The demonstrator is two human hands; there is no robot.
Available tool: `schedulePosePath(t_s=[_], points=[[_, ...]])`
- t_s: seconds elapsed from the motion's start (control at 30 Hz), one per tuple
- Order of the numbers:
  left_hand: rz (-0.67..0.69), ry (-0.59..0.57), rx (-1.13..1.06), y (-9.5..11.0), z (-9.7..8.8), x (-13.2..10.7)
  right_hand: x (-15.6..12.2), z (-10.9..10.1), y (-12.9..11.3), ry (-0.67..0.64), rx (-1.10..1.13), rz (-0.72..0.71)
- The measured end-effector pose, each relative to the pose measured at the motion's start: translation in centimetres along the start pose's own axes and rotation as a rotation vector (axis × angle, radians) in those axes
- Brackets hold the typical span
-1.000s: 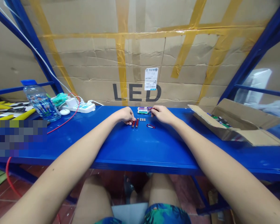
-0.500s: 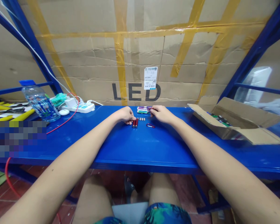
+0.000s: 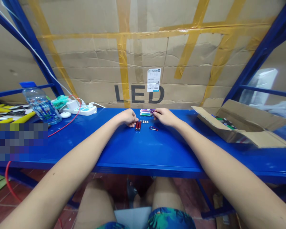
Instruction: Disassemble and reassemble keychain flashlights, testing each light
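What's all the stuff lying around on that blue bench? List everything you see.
red tubes: two, red, side by side at the left fingertips
button cells: short row, silver, between the hands
clip: one, red, near the right hand
small tubes: a bundle, mixed colours, at the right fingertips
bench: one, blue
open carton: one, brown, right end, small items inside
large box: one, brown, yellow tape, printed LED, behind the bench
water bottle: one, clear, blue cap, left
power strip: one, white, left rear
red cable: one, looping off the left side
left hand: one, fingers on the red tubes
right hand: one, fingers at the bundle
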State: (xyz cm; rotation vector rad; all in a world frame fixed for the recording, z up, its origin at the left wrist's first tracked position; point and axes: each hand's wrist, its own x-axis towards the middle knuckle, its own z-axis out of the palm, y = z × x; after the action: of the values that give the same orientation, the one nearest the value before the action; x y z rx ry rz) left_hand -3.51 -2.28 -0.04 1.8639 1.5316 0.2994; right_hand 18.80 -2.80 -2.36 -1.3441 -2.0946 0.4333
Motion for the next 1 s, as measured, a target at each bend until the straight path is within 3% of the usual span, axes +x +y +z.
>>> schedulePosePath(t_s=[0.13,0.2,0.27,0.37,0.47,0.57,0.77,0.87,1.0], points=[[-0.023,0.013,0.004,-0.4,-0.2,0.4,0.0,0.0,-0.1,0.005,0.004,-0.008],[0.005,0.087,0.062,-0.6,-0.2,0.7,0.0,0.0,-0.1,0.013,0.011,-0.01],[0.141,0.274,0.123,-0.6,-0.2,0.9,0.0,0.1,0.0,0.015,0.048,-0.009],[0.491,0.49,0.096,-0.1,0.5,0.8,0.1,0.2,-0.1,-0.017,0.221,-0.005],[0.749,0.449,-0.001,0.6,1.6,0.4,0.1,0.3,-0.6,-0.084,0.439,-0.028],[0.871,0.437,-0.054,1.2,2.6,0.0,-0.1,0.3,-1.3,-0.138,0.609,-0.051],[0.905,0.511,-0.096,1.5,2.9,-0.2,-0.5,0.3,-1.9,-0.207,0.68,-0.015],[0.881,0.551,-0.092,1.5,2.7,-0.2,-0.6,0.4,-1.8,-0.14,0.455,-0.035],[0.838,0.547,-0.209,1.4,2.7,0.0,-0.7,1.1,-2.0,-0.004,0.109,-0.188]])
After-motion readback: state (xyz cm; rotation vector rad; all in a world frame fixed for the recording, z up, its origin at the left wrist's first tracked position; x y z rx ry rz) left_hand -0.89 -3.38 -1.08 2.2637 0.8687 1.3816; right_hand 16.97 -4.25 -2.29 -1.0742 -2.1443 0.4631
